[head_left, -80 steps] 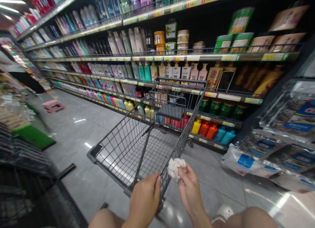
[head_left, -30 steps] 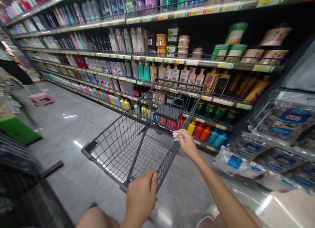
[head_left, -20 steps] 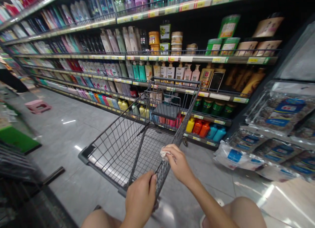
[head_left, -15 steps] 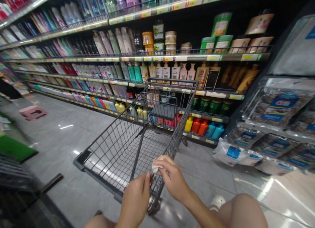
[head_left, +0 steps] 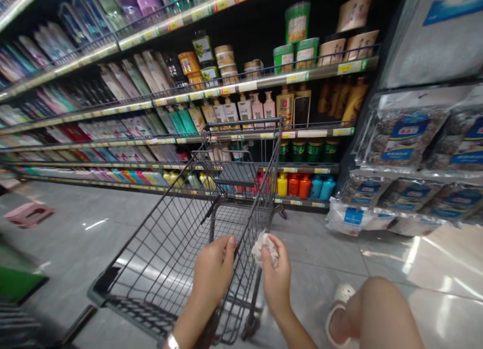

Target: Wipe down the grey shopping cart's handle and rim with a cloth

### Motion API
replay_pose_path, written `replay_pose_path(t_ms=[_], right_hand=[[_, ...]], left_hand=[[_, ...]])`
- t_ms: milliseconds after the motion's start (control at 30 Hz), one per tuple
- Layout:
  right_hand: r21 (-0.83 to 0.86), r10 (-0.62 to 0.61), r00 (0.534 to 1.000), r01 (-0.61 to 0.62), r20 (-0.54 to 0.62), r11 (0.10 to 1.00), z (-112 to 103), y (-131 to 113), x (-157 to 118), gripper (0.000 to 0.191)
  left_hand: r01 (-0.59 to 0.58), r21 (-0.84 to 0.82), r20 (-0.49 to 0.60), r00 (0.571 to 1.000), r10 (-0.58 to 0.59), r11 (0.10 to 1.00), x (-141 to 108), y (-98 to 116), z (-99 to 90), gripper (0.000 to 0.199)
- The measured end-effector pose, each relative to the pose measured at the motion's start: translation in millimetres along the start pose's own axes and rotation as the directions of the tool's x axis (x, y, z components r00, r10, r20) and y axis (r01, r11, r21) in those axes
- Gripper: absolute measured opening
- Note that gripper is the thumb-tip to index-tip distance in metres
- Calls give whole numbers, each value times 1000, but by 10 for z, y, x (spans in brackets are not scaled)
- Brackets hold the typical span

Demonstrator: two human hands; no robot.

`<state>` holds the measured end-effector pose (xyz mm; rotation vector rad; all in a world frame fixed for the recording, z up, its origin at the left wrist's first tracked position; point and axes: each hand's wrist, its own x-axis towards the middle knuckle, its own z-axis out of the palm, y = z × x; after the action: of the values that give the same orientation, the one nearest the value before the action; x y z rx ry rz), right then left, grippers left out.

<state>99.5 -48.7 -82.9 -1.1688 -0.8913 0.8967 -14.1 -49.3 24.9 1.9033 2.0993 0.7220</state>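
A dark wire shopping cart stands before me, its basket bare inside. My left hand is closed at the cart's near right rim, thumb and curled fingers pressed together on the top rail; the fingertips are partly hidden. Just outside that rail, my right hand pinches a crumpled whitish tissue between thumb and fingers. The tissue is bunched into a ball beside the cart's wire side. A gap separates the two hands.
Shelves of bottles and jars run behind the cart. Bagged scourers hang at the right. A pink stool sits on the floor at the left. My knee and a white clog show at lower right.
My right hand has moved right, away from my left, and turned, showing more of the tissue. My left hand is slightly higher along the rail. The view has shifted right.
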Motion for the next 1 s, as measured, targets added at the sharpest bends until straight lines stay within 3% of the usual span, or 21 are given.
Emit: replay_pose_path(t_ms=[133,233,367,533,733,900,1000], right_hand=[[38,-109,993,108,44,993,310,-7,-43,19],[56,-150,989,149,13,987,479,36,-92,16],[48,-164,986,164,-7,985,562,116,35,16],[26,-139,983,143,-120,989,650,195,495,17],[4,-227,972,228,-65,974,694,290,1007,18],[70,-66,982,80,-178,994,755,446,1476,26],[67,-39,985,51,-165,996,798,492,1759,25]], left_hand=[[-212,374,-15,972,235,903,211,113,153,37],[-311,516,10,934,358,798,277,70,258,34],[-368,504,-62,887,458,781,292,-99,368,30],[-387,474,-150,850,506,791,288,-185,421,29],[-385,516,-141,843,519,765,298,-172,424,26],[-379,521,-143,845,516,765,320,-161,437,27],[-373,563,-140,836,530,738,325,-151,441,28]])
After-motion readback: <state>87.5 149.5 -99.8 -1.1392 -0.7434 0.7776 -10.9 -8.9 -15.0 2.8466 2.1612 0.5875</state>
